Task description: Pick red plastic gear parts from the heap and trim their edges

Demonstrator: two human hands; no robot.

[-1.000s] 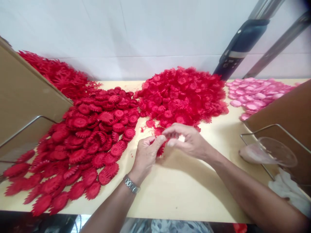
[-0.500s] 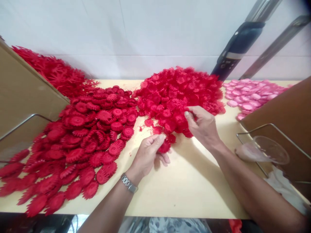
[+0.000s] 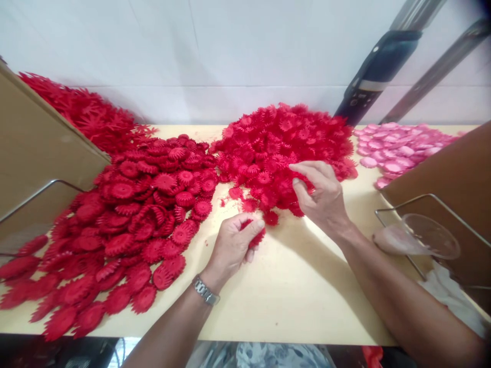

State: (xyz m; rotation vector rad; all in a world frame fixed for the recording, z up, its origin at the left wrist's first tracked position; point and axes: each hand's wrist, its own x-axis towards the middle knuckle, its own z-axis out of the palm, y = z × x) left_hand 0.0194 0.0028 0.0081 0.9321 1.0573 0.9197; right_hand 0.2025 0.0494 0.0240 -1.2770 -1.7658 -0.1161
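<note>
My left hand (image 3: pixel 235 241), with a metal watch on its wrist, pinches a red fringed disc (image 3: pixel 258 236) between thumb and fingers over the pale table (image 3: pixel 299 306). Fingers and thumb apart, my right hand (image 3: pixel 320 197) hovers at the front edge of a heap of bright red fringed discs (image 3: pixel 284 143); nothing shows in its grip. To the left spreads a larger pile of darker red fringed discs (image 3: pixel 126 225), some lying singly near the table's front edge. A few loose red pieces (image 3: pixel 249 205) and small scraps lie between the two piles.
Red spiky cut-outs (image 3: pixel 88 112) are heaped at the back left behind a cardboard panel (image 3: pixel 34 138). Pink discs (image 3: pixel 399 145) lie at the back right. A brown box (image 3: pixel 452 204), a wire frame and a clear plastic cup (image 3: pixel 418 237) stand right. A dark device (image 3: pixel 378 71) leans against the wall.
My right thumb and fingers have spread apart at the heap. My left hand has closed more around its disc, its fingers curling in and the disc tilting.
</note>
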